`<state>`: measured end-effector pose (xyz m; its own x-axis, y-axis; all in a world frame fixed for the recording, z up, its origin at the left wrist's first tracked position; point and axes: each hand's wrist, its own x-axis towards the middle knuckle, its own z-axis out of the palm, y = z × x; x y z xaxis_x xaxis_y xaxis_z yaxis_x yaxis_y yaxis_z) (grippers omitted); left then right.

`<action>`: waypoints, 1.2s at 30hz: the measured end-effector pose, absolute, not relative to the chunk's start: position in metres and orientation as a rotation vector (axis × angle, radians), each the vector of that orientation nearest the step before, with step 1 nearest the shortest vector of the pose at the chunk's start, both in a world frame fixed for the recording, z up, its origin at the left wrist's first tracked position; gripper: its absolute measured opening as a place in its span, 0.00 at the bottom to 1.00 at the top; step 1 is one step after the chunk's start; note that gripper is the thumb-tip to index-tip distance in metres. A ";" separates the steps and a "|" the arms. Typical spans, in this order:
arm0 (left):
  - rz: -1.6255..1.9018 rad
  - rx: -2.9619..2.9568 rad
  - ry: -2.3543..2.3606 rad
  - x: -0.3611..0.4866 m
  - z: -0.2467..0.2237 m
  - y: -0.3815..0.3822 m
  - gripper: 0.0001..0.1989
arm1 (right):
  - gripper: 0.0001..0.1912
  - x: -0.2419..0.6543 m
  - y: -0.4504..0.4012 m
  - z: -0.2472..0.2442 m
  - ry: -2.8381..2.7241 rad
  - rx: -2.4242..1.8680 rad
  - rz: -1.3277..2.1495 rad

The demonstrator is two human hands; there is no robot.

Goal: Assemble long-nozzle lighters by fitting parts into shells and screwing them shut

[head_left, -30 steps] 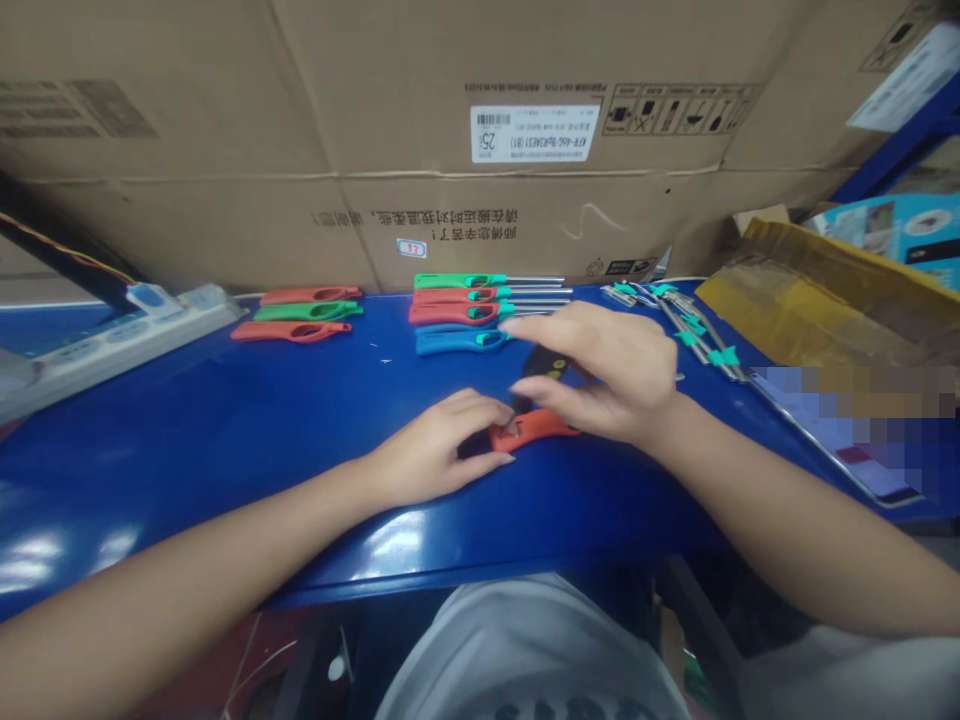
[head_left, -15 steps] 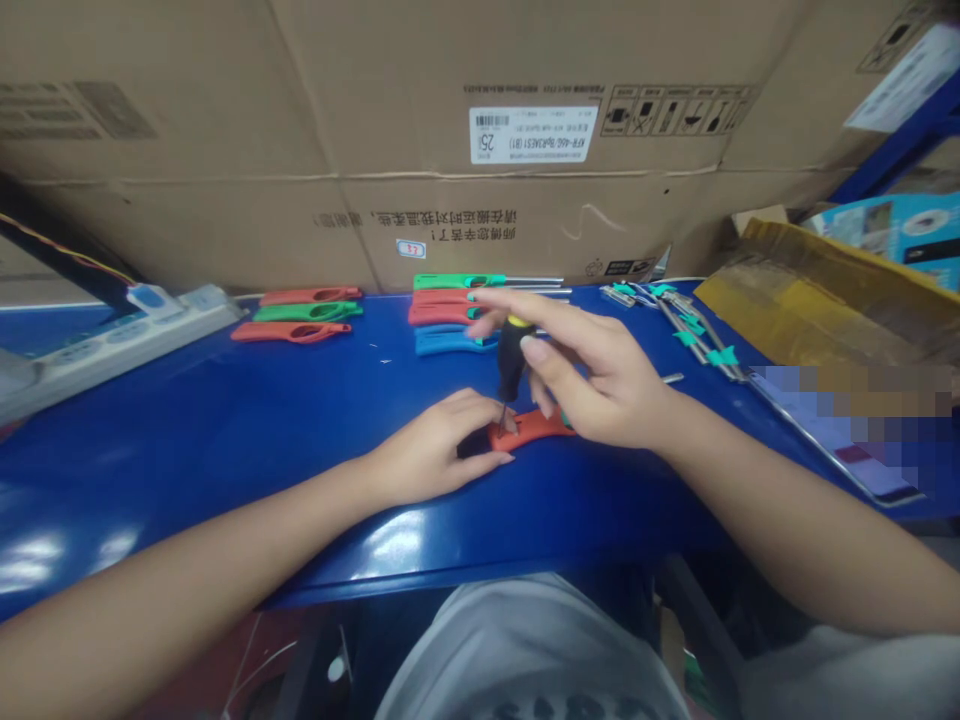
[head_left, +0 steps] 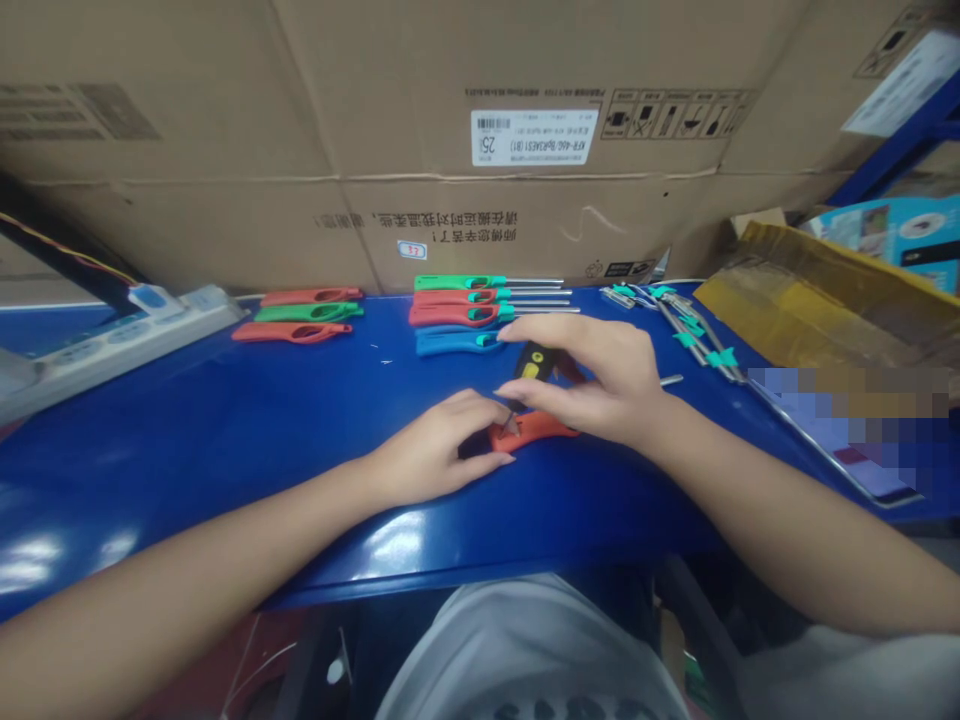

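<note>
My left hand (head_left: pixel 442 445) grips the left end of an orange lighter body (head_left: pixel 544 427) lying on the blue table, thumb in front and fingers behind. In my right hand (head_left: pixel 607 385) is a short black and yellow screwdriver (head_left: pixel 534 370), held between thumb and fingers and tilted. Its thin shaft points down at the lighter's left end, beside my left fingertips. The right end of the orange body is hidden behind my right hand.
Behind my hands lie green, red and blue lighters (head_left: pixel 454 314) with metal tubes. Back left are several empty handles (head_left: pixel 296 331) and a power strip (head_left: pixel 127 345). At right are metal tubes with teal parts (head_left: pixel 690 325), a yellow packet (head_left: pixel 810 300) and a cardboard wall (head_left: pixel 412 90) behind.
The screwdriver's handle has tilted to the right, and my right hand has shifted around it, its fingers changing position. My left hand and the orange body have stayed in place.
</note>
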<state>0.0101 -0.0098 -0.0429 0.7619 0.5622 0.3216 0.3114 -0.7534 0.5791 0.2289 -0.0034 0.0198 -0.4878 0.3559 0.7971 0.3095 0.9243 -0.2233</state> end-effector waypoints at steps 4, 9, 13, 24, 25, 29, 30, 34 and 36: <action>0.634 2.451 0.677 0.010 -0.044 -0.009 0.13 | 0.19 0.226 -0.007 0.022 -2.154 -0.508 0.280; 0.634 2.455 0.670 0.009 -0.043 -0.009 0.12 | 0.12 0.225 -0.009 0.023 -2.050 -0.498 -0.002; 0.636 2.432 0.686 0.010 -0.042 -0.010 0.13 | 0.18 0.224 -0.007 0.019 -2.078 -0.580 0.209; 0.626 2.421 0.680 0.010 -0.043 -0.010 0.13 | 0.20 0.225 -0.005 0.020 -2.117 -0.565 0.376; 0.624 2.422 0.681 0.009 -0.043 -0.010 0.13 | 0.20 0.225 -0.006 0.021 -2.121 -0.559 0.438; 0.636 2.434 0.665 0.009 -0.043 -0.009 0.12 | 0.15 0.225 -0.006 0.020 -2.059 -0.513 0.173; 0.642 2.435 0.667 0.009 -0.043 -0.009 0.12 | 0.14 0.225 -0.006 0.020 -2.037 -0.506 0.094; 0.637 2.443 0.686 0.010 -0.043 -0.009 0.14 | 0.19 0.223 -0.009 0.022 -2.071 -0.550 0.278; 0.628 2.451 0.684 0.010 -0.043 -0.009 0.14 | 0.18 0.223 -0.009 0.023 -2.107 -0.559 0.391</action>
<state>0.0095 -0.0090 -0.0433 0.7655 0.5749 0.2889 0.3365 -0.7405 0.5817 0.2234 -0.0086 0.0232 -0.4986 0.5250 0.6898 0.2430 0.8485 -0.4702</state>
